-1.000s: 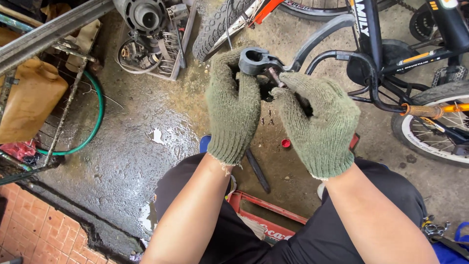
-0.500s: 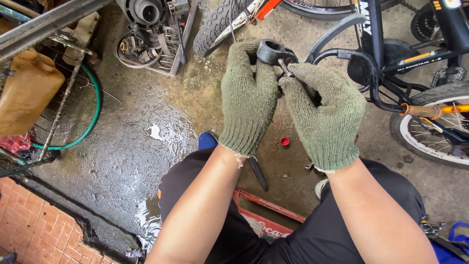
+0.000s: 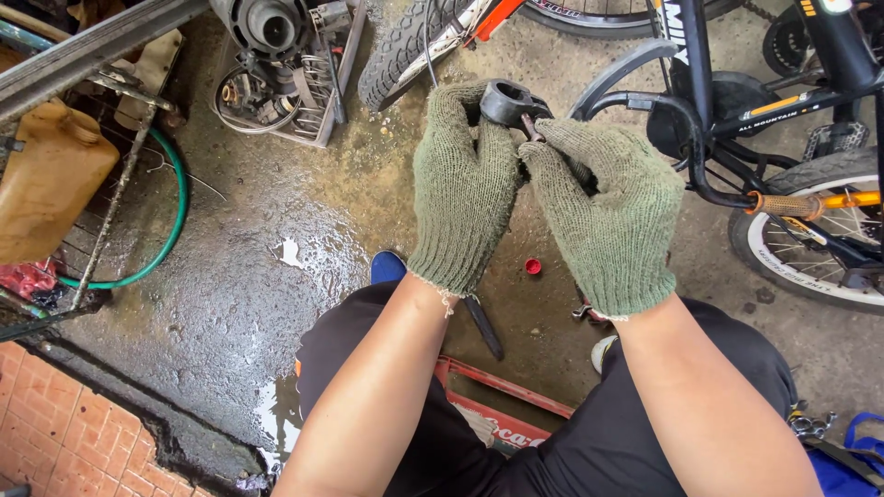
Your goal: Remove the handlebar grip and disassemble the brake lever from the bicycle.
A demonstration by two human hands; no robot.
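Both my hands wear green knitted gloves and meet in front of me over a wet concrete floor. My left hand [image 3: 463, 189] grips a dark metal part with a round ring end [image 3: 507, 98], which pokes out above the fingers. My right hand [image 3: 608, 207] closes on the same part from the right, its fingers around a thin shaft just below the ring. Most of the part is hidden inside the gloves. My knees in black trousers [image 3: 368, 377] are below.
A black bicycle [image 3: 737, 101] stands at the right, its wheel [image 3: 810, 230] close to my right hand. A knobby tyre [image 3: 396, 55] lies ahead. An engine part [image 3: 267, 28], a green hose [image 3: 170, 221] and a tan canister [image 3: 46, 175] sit at the left. A red cap [image 3: 532, 267] lies on the floor.
Both hands stay closed on the dark part and have shifted slightly up and right in view; the grip looks the same.
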